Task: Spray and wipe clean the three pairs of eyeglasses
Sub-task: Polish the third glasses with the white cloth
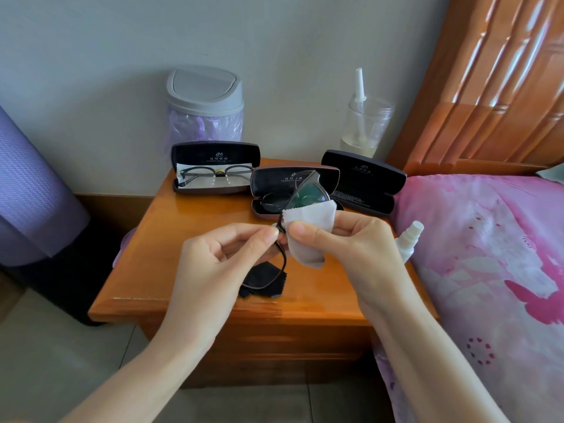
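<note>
A brown-framed pair of eyeglasses (308,190) is held up over the wooden nightstand (171,257). My left hand (222,257) pinches its frame near the hinge. My right hand (348,239) presses a white cloth (308,236) around the lower lens. Three open black cases stand at the back: the left case (213,154) holds a thin dark-rimmed pair (213,174), the middle case (274,181) holds another pair, partly hidden, and the right case (366,181) looks empty. A small white spray bottle (409,239) sits at the nightstand's right edge.
A dark cloth (262,276) lies on the nightstand under my hands. A lidded bin (204,105) and a clear jar (366,123) stand at the back by the wall. A bed with pink bedding (488,270) is at the right, a purple roll (33,190) at the left.
</note>
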Available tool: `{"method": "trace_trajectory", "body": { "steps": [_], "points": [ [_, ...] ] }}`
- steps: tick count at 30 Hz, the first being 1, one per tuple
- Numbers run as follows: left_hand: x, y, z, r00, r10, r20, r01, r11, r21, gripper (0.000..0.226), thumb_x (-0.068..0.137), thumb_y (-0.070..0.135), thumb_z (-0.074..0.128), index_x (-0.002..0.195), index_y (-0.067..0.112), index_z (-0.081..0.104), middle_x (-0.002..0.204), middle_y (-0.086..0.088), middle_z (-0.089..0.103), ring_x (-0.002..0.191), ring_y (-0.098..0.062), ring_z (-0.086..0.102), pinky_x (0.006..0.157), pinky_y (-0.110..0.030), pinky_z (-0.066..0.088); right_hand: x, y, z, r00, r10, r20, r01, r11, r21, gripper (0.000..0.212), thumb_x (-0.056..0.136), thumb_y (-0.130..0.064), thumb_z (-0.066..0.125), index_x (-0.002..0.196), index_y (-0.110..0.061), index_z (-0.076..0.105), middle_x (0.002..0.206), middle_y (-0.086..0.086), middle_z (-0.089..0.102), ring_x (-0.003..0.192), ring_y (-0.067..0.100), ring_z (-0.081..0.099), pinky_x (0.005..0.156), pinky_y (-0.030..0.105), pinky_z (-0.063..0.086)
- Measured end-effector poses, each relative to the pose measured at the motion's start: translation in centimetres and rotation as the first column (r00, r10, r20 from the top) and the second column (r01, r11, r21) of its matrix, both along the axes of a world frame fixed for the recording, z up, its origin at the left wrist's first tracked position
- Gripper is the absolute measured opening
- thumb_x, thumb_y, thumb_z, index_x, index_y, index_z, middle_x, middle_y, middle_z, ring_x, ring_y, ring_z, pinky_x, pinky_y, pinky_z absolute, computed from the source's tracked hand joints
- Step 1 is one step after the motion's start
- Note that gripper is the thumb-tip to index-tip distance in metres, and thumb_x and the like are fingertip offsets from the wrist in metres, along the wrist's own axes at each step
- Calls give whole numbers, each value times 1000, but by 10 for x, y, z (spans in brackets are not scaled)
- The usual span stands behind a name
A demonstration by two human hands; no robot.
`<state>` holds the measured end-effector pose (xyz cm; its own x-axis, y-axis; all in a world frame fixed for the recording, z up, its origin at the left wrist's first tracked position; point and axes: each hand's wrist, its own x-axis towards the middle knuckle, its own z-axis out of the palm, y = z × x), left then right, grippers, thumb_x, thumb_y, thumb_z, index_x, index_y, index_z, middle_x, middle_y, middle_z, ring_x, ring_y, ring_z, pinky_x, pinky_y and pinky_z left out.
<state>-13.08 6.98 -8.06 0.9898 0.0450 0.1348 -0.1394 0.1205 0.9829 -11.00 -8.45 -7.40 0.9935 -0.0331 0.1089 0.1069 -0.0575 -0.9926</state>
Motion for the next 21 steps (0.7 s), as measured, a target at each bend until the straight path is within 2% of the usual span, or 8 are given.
{"method": "trace_trajectory", "body": {
  "steps": [5,8,10,13,15,17,19,21],
  "points": [
    [2,1,-1,999,-31,18,31,1000,4,10,77,19,66,81,17,75,77,5,76,77,-4,72,66,-8,50,3,-6,-2,1000,6,-17,-6,1000,14,25,58,-31,77,76,-15,77,71,0,75,68,6,69,62,13,50],
    [3,2,-1,997,-77,31,77,997,2,12,80,16,64,80,12,75,79,3,77,81,-7,73,70,-9,51,6,-11,-5,999,47,-20,-47,999,19,32,69,-31,73,89,-7,77,86,8,76,87,16,72,83,27,53],
    [4,2,0,993,-108,45,107,994,34,14,81,15,63,80,10,75,79,3,77,82,-6,72,69,-8,50,8,-13,-7,997,70,-19,-69,997,35,37,73,-34,73,95,-4,75,95,12,75,99,22,69,95,36,49],
    [5,4,-1,990,-126,63,118,986,118,14,83,16,62,79,12,76,80,5,76,83,-5,71,70,-8,50,10,-14,-6,998,58,-21,-56,993,100,37,75,-36,70,92,-3,74,97,11,74,98,22,69,87,30,50],
    [5,4,-1,989,-130,71,118,982,150,15,82,19,63,79,14,76,79,7,76,82,-5,71,69,-9,51,12,-12,-4,999,47,-19,-44,991,127,26,77,-33,66,82,-8,73,88,7,74,89,17,69,75,23,50],
    [6,4,-2,989,-131,72,118,980,162,15,80,21,62,79,15,76,78,8,76,81,-4,71,68,-8,51,13,-9,-2,999,33,-17,-31,991,130,22,78,-33,65,72,-13,72,81,5,71,83,16,67,71,21,48],
    [6,5,-1,988,-135,75,121,979,165,15,81,20,62,79,14,76,79,7,76,81,-4,71,68,-8,50,15,-6,-2,1000,4,-19,-1,989,145,24,76,-36,66,66,-14,72,78,7,71,83,20,67,73,27,51],
    [7,4,-2,987,-139,79,124,978,167,15,81,20,62,80,14,76,80,7,76,81,-5,72,68,-9,51,18,-4,-2,999,-22,-25,26,987,157,28,75,-38,67,69,-11,73,88,18,72,93,30,68,86,39,55]
  ]
}}
